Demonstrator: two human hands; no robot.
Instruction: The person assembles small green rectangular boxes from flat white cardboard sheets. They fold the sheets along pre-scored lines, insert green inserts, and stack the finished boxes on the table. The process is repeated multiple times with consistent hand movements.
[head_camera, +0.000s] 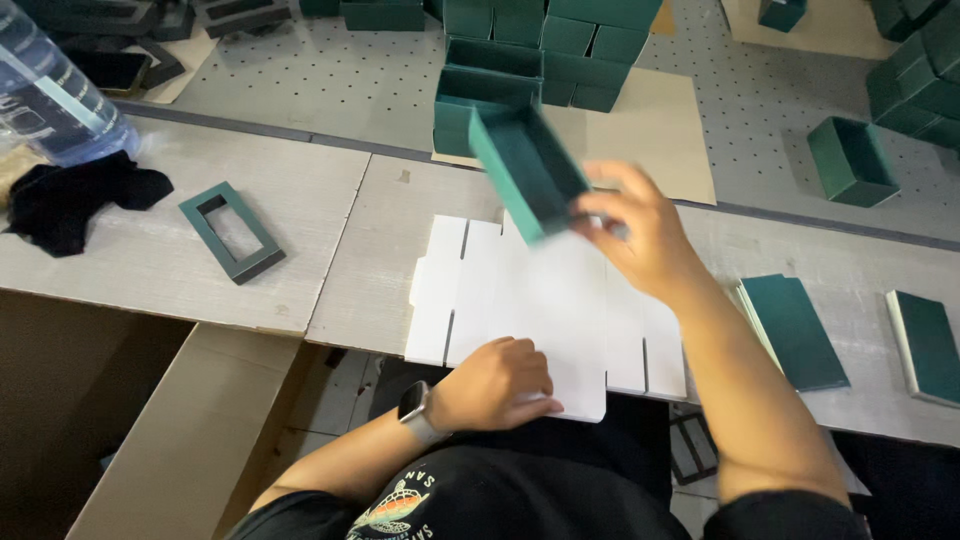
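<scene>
Box (528, 172) above card sheet (540, 300), frame (232, 232) left.

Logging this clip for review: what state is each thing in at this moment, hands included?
Right hand: raised, gripping the green box.
Green box: held in the air, tilted, open side showing, blurred.
Left hand: pressing down on the white card.
White card: flat on the table, unfolded, slotted.
Green frame: lying flat, apart from both hands.
Stacked green boxes: piled behind, open.
Flat green pieces: stacked at right.

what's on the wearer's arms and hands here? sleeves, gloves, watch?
Both hands bare, no gloves: left hand, right hand. Forearms uncovered, so sleeves are short or out of view. A smartwatch with a dark screen and grey band sits on the left wrist. No rings can be made out.
</scene>
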